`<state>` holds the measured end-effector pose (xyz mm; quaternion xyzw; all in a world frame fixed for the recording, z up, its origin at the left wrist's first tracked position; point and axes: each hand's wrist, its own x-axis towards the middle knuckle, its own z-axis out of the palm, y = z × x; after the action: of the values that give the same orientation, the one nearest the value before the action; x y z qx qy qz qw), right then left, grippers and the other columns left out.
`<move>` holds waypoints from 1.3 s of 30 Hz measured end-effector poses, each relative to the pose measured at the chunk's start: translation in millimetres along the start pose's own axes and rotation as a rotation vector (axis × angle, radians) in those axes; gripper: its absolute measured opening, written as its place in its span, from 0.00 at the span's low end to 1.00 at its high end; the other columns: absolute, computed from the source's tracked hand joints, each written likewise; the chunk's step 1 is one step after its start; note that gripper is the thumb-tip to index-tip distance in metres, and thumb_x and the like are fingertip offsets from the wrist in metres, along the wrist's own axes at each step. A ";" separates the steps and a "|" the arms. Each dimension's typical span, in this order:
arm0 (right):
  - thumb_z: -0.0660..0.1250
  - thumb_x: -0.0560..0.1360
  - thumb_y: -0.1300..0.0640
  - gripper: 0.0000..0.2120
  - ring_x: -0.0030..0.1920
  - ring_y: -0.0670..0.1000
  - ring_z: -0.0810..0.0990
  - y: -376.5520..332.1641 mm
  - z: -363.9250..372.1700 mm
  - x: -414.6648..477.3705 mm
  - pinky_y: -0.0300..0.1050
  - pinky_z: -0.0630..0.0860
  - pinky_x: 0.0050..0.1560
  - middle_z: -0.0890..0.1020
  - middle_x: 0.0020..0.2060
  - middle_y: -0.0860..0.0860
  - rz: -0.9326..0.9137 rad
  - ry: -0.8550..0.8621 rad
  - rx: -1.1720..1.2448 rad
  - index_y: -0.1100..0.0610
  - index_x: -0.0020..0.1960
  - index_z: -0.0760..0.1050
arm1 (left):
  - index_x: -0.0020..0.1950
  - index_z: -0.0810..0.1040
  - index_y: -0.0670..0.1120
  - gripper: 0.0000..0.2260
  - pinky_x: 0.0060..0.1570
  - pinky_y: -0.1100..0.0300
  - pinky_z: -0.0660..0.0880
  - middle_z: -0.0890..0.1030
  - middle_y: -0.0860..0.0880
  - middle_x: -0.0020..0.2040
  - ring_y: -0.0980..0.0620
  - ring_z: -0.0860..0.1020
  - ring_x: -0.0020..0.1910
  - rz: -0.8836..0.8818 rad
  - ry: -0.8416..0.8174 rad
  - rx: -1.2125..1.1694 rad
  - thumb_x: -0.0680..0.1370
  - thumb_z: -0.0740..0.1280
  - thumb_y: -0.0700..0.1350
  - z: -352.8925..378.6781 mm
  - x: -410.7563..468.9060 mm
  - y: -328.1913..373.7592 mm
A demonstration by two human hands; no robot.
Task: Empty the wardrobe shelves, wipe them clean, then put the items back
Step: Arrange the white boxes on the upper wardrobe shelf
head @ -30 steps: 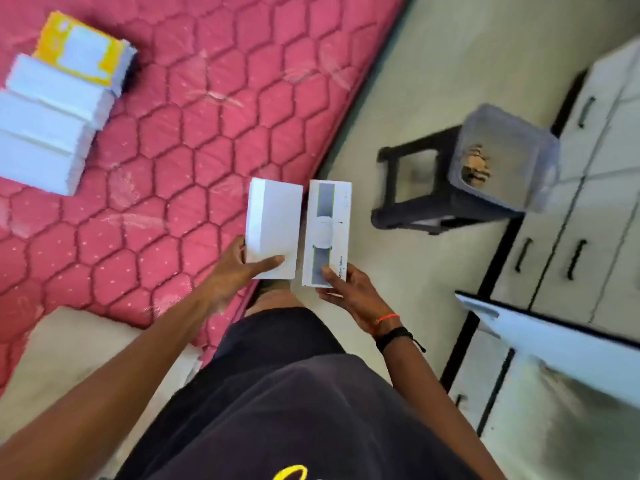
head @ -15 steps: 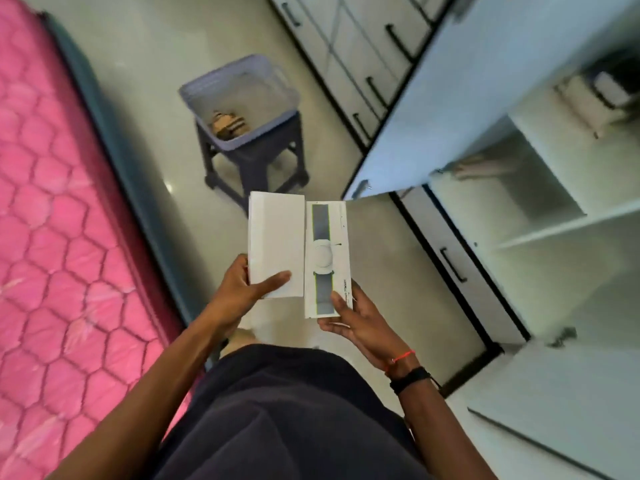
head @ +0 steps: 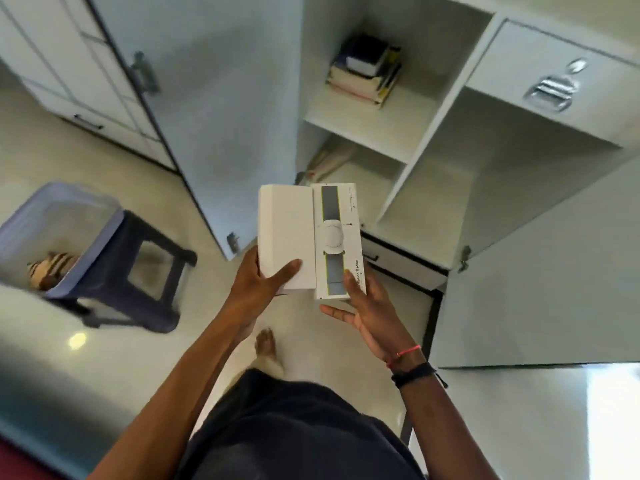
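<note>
The left hand [head: 256,285] grips a plain white rectangular cardboard box [head: 287,237], thumb across its face, and the right hand [head: 370,313] holds a white rectangular box printed with a grey-strapped round device [head: 337,240], thumb on top. The boxes are held touching side by side, with parallel long axes pointing away from the person toward the open white wardrobe [head: 367,133]. Lengthwise print on the printed box appears to read "Motion Tracker", but it is blurred.

Soft, even light, fairly bright. Small glare spot on glossy floor [head: 77,340], broader sheen lower right. Mild shadow in shelf recesses [head: 367,168]. Motion blur smears bin [head: 52,216], stool [head: 131,233], drawer handle [head: 550,91]. Wide-angle bending at edges. Centre sharpest: white box [head: 287,237], printed box [head: 337,237].
</note>
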<state>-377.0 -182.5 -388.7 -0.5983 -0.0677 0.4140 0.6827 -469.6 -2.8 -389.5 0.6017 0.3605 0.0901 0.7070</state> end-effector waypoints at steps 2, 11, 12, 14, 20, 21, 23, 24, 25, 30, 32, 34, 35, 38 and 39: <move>0.64 0.79 0.57 0.25 0.66 0.54 0.76 -19.1 -8.1 10.7 0.61 0.78 0.58 0.74 0.69 0.48 -0.058 0.078 0.053 0.47 0.75 0.64 | 0.67 0.73 0.49 0.28 0.54 0.52 0.79 0.81 0.52 0.58 0.53 0.80 0.58 0.024 -0.035 0.003 0.69 0.75 0.50 20.4 20.4 19.8; 0.65 0.76 0.70 0.32 0.58 0.58 0.82 -180.0 -38.3 100.6 0.62 0.80 0.52 0.80 0.60 0.46 -0.376 0.222 0.111 0.47 0.74 0.65 | 0.68 0.72 0.53 0.37 0.61 0.43 0.76 0.82 0.51 0.60 0.49 0.79 0.60 0.262 -0.336 -0.020 0.60 0.78 0.56 90.6 151.3 172.2; 0.64 0.76 0.70 0.31 0.58 0.57 0.82 -197.7 -39.0 108.8 0.60 0.80 0.52 0.81 0.60 0.47 -0.403 0.221 0.120 0.48 0.74 0.65 | 0.68 0.71 0.54 0.38 0.61 0.44 0.76 0.81 0.52 0.60 0.50 0.79 0.60 0.295 -0.343 -0.003 0.60 0.78 0.58 96.9 161.9 191.6; 0.64 0.77 0.70 0.30 0.56 0.56 0.83 -235.9 -42.2 131.9 0.57 0.81 0.51 0.81 0.59 0.50 -0.460 0.232 0.145 0.49 0.74 0.65 | 0.70 0.69 0.54 0.40 0.61 0.44 0.76 0.80 0.52 0.61 0.51 0.79 0.60 0.372 -0.362 0.022 0.61 0.78 0.60 111.2 190.2 234.4; 0.64 0.77 0.69 0.23 0.54 0.59 0.83 -314.3 -56.2 188.8 0.54 0.81 0.52 0.81 0.58 0.58 -0.536 0.255 0.191 0.55 0.70 0.70 | 0.69 0.70 0.51 0.32 0.60 0.48 0.77 0.81 0.52 0.59 0.54 0.80 0.57 0.486 -0.386 0.039 0.66 0.74 0.53 146.6 254.3 313.3; 0.63 0.77 0.69 0.22 0.52 0.57 0.84 -329.7 -60.2 197.6 0.54 0.81 0.52 0.83 0.55 0.56 -0.558 0.250 0.187 0.56 0.69 0.70 | 0.68 0.72 0.51 0.30 0.60 0.48 0.77 0.82 0.52 0.59 0.54 0.80 0.56 0.499 -0.382 0.027 0.67 0.74 0.52 153.7 265.2 326.4; 0.63 0.77 0.69 0.20 0.49 0.56 0.84 -359.6 -71.8 216.4 0.53 0.81 0.53 0.83 0.51 0.55 -0.591 0.268 0.195 0.59 0.68 0.71 | 0.67 0.73 0.49 0.26 0.61 0.48 0.76 0.82 0.51 0.58 0.52 0.80 0.57 0.516 -0.363 -0.004 0.71 0.75 0.47 168.6 290.3 348.1; 0.64 0.77 0.69 0.19 0.50 0.57 0.84 -372.0 -77.0 225.2 0.54 0.81 0.53 0.82 0.52 0.57 -0.598 0.281 0.195 0.60 0.67 0.70 | 0.66 0.73 0.49 0.24 0.61 0.47 0.76 0.82 0.51 0.58 0.51 0.80 0.58 0.515 -0.349 -0.009 0.72 0.74 0.45 173.1 299.6 355.4; 0.64 0.77 0.69 0.19 0.50 0.57 0.84 -385.1 -84.3 236.6 0.54 0.81 0.53 0.80 0.52 0.58 -0.603 0.301 0.191 0.62 0.68 0.70 | 0.66 0.73 0.49 0.23 0.62 0.45 0.75 0.82 0.50 0.59 0.50 0.80 0.58 0.507 -0.334 -0.007 0.73 0.74 0.45 177.1 308.4 362.0; 0.65 0.76 0.70 0.22 0.49 0.57 0.82 -461.3 -132.1 315.3 0.52 0.82 0.50 0.77 0.55 0.61 -0.549 0.328 0.272 0.68 0.68 0.66 | 0.64 0.74 0.50 0.21 0.62 0.47 0.75 0.82 0.52 0.57 0.51 0.80 0.57 0.476 -0.260 0.002 0.73 0.74 0.47 202.0 358.4 388.6; 0.65 0.76 0.70 0.17 0.50 0.58 0.81 -490.9 -147.3 346.2 0.52 0.83 0.48 0.78 0.52 0.60 -0.504 0.302 0.280 0.68 0.64 0.69 | 0.64 0.74 0.49 0.21 0.62 0.47 0.76 0.82 0.51 0.58 0.51 0.79 0.57 0.466 -0.219 0.004 0.73 0.74 0.47 215.9 375.0 398.9; 0.65 0.76 0.71 0.10 0.51 0.59 0.79 -510.2 -158.6 376.4 0.52 0.83 0.47 0.77 0.50 0.60 -0.420 0.270 0.310 0.67 0.57 0.71 | 0.65 0.73 0.48 0.21 0.61 0.48 0.76 0.80 0.50 0.59 0.52 0.78 0.56 0.447 -0.184 0.015 0.74 0.73 0.48 224.1 385.4 405.3; 0.64 0.76 0.71 0.07 0.50 0.60 0.78 -516.6 -163.9 391.4 0.53 0.83 0.46 0.77 0.50 0.61 -0.370 0.260 0.333 0.67 0.53 0.72 | 0.66 0.72 0.48 0.22 0.61 0.47 0.76 0.80 0.50 0.59 0.52 0.78 0.56 0.441 -0.167 0.021 0.74 0.73 0.48 227.1 389.8 407.3; 0.65 0.75 0.71 0.04 0.47 0.58 0.78 -540.0 -182.1 440.0 0.52 0.83 0.44 0.77 0.50 0.61 -0.294 0.290 0.314 0.67 0.50 0.74 | 0.66 0.72 0.48 0.22 0.57 0.49 0.76 0.80 0.50 0.58 0.53 0.77 0.54 0.444 -0.106 0.013 0.74 0.72 0.49 239.3 408.3 416.9; 0.66 0.75 0.71 0.09 0.48 0.58 0.78 -544.9 -187.0 453.1 0.50 0.83 0.42 0.78 0.52 0.61 -0.302 0.312 0.301 0.68 0.55 0.74 | 0.66 0.72 0.48 0.22 0.55 0.51 0.76 0.79 0.51 0.58 0.54 0.77 0.53 0.449 -0.094 0.010 0.74 0.72 0.49 242.3 412.4 419.1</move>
<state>290.4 0.1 -147.0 -0.5296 0.0123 0.2157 0.8203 107.2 147.1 -167.3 0.6739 0.1849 0.2152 0.6821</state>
